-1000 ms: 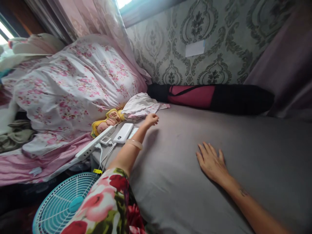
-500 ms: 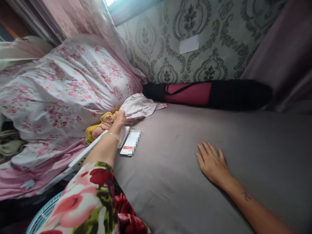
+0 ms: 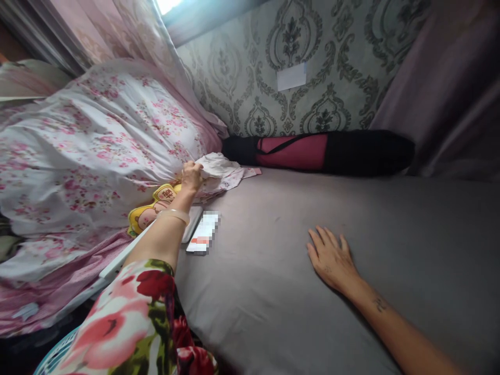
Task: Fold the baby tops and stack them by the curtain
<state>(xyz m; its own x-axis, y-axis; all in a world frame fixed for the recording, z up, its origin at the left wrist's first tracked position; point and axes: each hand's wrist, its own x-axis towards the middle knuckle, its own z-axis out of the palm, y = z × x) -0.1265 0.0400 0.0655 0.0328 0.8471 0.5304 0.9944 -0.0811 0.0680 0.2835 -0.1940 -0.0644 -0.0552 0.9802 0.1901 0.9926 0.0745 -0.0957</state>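
Note:
My left hand [image 3: 192, 176] is closed on the near-left edge of a crumpled white cloth [image 3: 219, 165] with some pink print, at the foot of the floral bedding. The fingertips are partly hidden. Under the wrist lies a yellow cartoon cushion [image 3: 142, 216], and beside the forearm are a flat white object [image 3: 191, 229] and a phone [image 3: 203, 233] with a lit screen. Palm down on the grey bed sheet [image 3: 265, 271], my right hand [image 3: 332, 259] rests with fingers spread, holding nothing.
A long black and dark-pink bag [image 3: 292, 151] lies along the patterned wall. White floral bedding [image 3: 97, 140] is heaped at left below pink curtains [image 3: 117, 31]. At lower left a blue plastic basket [image 3: 54, 354] shows past the bed edge.
My left hand has risen slightly and moved a little farther forward at the white cloth. The whole view has shifted a little; my right hand stays flat on the sheet.

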